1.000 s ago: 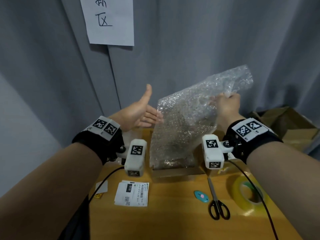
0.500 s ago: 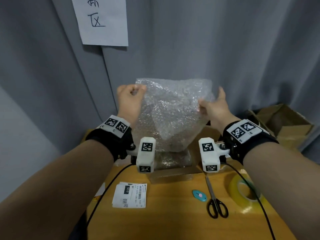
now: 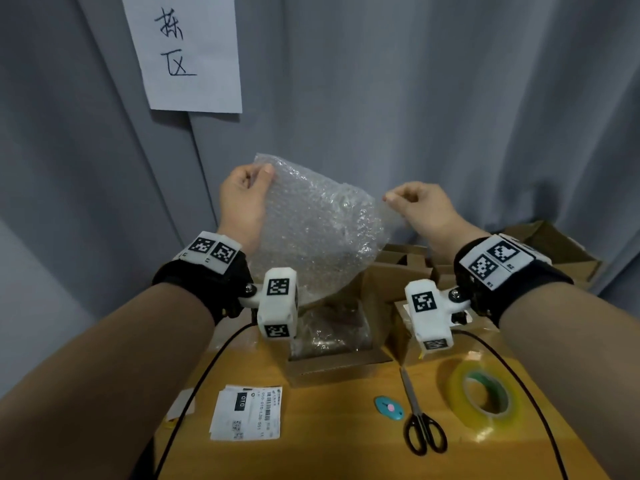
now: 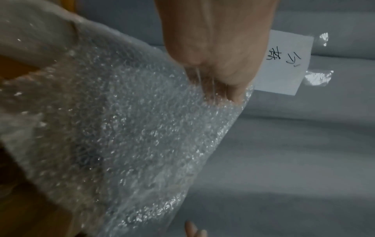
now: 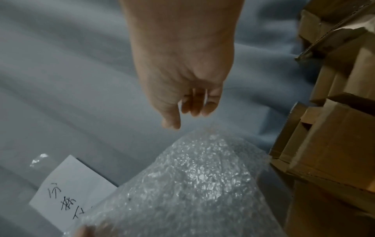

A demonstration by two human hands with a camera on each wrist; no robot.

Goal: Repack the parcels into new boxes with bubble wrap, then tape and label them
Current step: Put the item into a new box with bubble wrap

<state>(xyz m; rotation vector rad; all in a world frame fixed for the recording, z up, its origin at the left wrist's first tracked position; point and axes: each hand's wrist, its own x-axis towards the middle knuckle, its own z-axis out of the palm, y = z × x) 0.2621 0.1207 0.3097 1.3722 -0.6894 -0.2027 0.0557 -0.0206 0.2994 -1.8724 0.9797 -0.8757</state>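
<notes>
A clear sheet of bubble wrap (image 3: 318, 230) hangs in the air in front of the grey curtain, above an open cardboard box (image 3: 332, 363) at the back of the wooden table. My left hand (image 3: 249, 188) pinches the sheet's top left corner between thumb and curled fingers; the left wrist view shows the wrap (image 4: 142, 128) trailing down from that hand (image 4: 213, 64). My right hand (image 3: 412, 202) is curled at the sheet's upper right and seems to pinch its thin clear edge. In the right wrist view the wrap (image 5: 192, 184) lies just below the thumb (image 5: 172, 125). More wrap (image 3: 329, 330) fills the box.
On the table front lie a stack of shipping labels (image 3: 246, 412), a small blue cutter (image 3: 389, 407), black scissors (image 3: 420, 420) and a roll of clear tape (image 3: 485, 396). Further cardboard boxes (image 3: 554, 247) stand at the back right. A paper sign (image 3: 187, 53) hangs on the curtain.
My left hand came up and took the wrap's top left corner. The sheet was lifted and spread out, and my right hand has since slid out to its right edge.
</notes>
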